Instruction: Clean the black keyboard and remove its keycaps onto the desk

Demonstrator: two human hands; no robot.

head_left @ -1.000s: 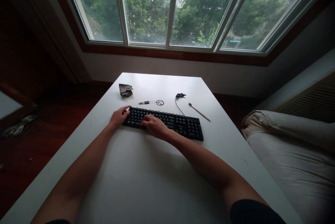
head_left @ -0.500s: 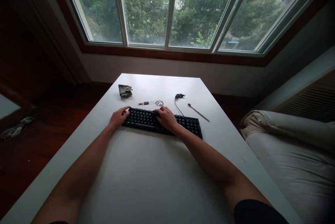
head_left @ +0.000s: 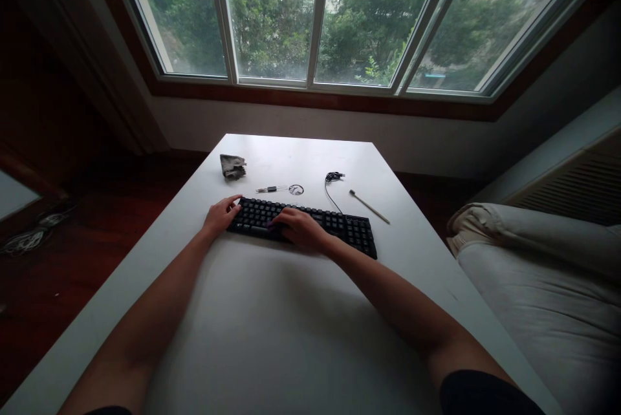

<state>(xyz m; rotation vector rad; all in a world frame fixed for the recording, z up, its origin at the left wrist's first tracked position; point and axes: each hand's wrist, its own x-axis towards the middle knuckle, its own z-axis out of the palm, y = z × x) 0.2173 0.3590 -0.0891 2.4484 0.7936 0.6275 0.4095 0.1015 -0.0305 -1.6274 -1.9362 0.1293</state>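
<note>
A black keyboard (head_left: 262,212) lies slightly slanted across the white table. My left hand (head_left: 222,213) grips its left end, fingers at the far corner and thumb near the side. Over the middle of the keys, my right hand (head_left: 301,229) is closed with its fingers bent downward. A small dark purplish thing (head_left: 272,225) shows at those fingertips, too small to name, and the palm side is hidden. From the keyboard's back edge a thin cable (head_left: 332,196) runs to a coiled bundle with a plug (head_left: 334,176).
Behind the keyboard lie a crumpled grey cloth (head_left: 233,167), a small slim tool (head_left: 266,189) and a round ring-like item (head_left: 296,189). A thin stick with a dark tip (head_left: 369,207) rests at the right. A pale sofa (head_left: 533,273) stands beside the white table (head_left: 233,337).
My right hand has slid left and toward me, from the upper middle keys to the front rows. The left hand keeps its hold on the keyboard's end.
</note>
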